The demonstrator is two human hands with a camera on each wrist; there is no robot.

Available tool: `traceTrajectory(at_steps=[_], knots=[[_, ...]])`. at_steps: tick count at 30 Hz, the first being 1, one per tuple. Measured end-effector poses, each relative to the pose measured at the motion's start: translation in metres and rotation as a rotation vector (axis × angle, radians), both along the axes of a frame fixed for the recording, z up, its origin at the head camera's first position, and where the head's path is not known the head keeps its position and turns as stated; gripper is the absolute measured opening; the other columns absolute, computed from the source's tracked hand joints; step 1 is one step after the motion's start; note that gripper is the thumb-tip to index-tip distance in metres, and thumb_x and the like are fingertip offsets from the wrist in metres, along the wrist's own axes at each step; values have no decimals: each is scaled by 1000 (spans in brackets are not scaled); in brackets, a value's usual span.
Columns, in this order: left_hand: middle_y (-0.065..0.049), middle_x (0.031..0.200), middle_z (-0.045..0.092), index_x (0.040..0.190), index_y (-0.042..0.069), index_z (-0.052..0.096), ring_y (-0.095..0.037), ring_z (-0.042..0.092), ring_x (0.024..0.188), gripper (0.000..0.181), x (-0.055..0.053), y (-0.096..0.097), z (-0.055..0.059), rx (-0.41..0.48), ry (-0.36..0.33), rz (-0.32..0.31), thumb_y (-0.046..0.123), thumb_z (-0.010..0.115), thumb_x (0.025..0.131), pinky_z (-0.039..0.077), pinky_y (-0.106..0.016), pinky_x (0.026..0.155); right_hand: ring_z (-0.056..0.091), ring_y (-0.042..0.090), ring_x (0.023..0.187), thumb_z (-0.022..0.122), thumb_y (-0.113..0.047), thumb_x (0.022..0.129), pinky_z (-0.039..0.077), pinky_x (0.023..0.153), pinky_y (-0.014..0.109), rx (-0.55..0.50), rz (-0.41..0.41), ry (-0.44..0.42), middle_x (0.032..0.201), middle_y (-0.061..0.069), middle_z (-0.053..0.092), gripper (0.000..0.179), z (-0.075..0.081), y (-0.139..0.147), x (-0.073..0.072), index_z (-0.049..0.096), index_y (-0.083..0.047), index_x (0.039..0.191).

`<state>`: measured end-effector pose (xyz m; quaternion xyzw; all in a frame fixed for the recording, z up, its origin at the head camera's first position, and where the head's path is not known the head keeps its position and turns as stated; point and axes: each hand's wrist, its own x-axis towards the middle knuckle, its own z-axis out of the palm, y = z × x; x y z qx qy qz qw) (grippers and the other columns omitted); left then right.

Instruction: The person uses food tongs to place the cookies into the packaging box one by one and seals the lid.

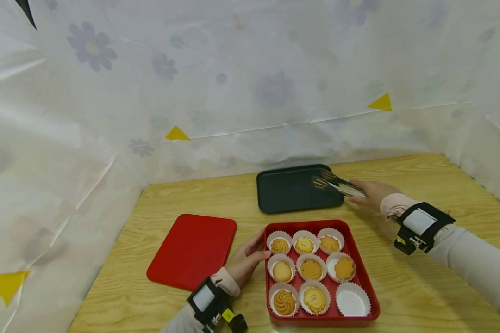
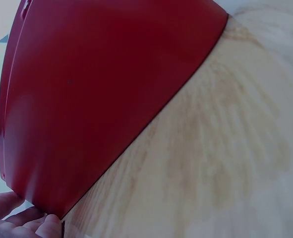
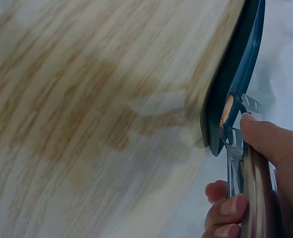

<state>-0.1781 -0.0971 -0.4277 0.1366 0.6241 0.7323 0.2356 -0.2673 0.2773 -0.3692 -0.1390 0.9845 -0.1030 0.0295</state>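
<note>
My right hand holds metal tongs with fork-like ends over the right end of a dark green tray. In the right wrist view, a brownish cookie shows between the two ends of the tongs, at the tray's wall. My left hand grips the left wall of a red box, thumb at its rim and fingers along the outside. Inside the box, cookies such as a swirled one sit in white paper cups; the near right paper cup holds no cookie.
A flat red lid lies on the wooden table, left of the box. Behind the table hangs a flower-printed plastic sheet with yellow tape. The tray stands near the table's back edge, behind the box.
</note>
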Motion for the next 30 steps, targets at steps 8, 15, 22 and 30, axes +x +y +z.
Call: traceTrajectory(at_steps=[8,15,22,30], knots=[[-19,158,24,154,2,20,-33,19,147,67,0,1,-1,11,2,-1,2,50,94,16,-47,119,63,50,96,64,-33,92,51,79,60,8,18,22,120,37,57,62,1,-1,3,46,4,138],[-19,158,24,154,1,20,-33,19,146,67,0,0,-2,11,3,-3,2,50,94,18,-47,119,66,46,87,65,-30,91,53,74,57,-6,44,88,110,36,63,59,-5,0,5,49,6,135],[-20,158,23,153,0,19,-33,19,146,68,2,0,-2,13,7,-6,1,50,93,19,-47,118,67,37,77,67,-28,90,53,66,53,-21,66,127,100,31,67,58,-8,2,9,50,7,133],[-19,158,24,154,1,19,-33,20,146,69,2,0,-2,18,22,-18,4,52,94,18,-47,119,67,40,82,67,-28,90,54,67,53,-37,100,151,105,32,66,58,-1,6,23,49,4,134]])
